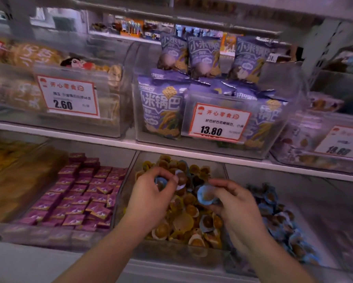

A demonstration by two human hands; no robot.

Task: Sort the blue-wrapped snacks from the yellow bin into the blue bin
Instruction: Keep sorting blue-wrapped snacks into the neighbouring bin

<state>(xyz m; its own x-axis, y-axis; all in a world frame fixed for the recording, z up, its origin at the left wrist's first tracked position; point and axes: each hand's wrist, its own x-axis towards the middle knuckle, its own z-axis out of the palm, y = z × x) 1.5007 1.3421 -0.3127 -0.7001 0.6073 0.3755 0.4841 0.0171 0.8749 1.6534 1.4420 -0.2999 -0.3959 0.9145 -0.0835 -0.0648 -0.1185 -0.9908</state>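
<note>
The clear bin of yellow-wrapped snacks (183,253) sits on the lower shelf in front of me, with a few blue-wrapped ones mixed in, one of them (206,222) near its middle. To its right stands the bin of blue-wrapped snacks (278,219). My left hand (151,198) hovers over the yellow bin, fingers pinching blue-wrapped snacks (161,182) with another (180,179) at the fingertips. My right hand (236,205) holds a blue-wrapped snack (206,195) above the yellow bin's right side.
Purple square packets (79,197) fill the bin to the left. The shelf above carries purple snack bags (161,107) with a 13.80 price tag (219,122) and a bin tagged 2.60 (67,96). A white shelf edge (110,139) runs just above my hands.
</note>
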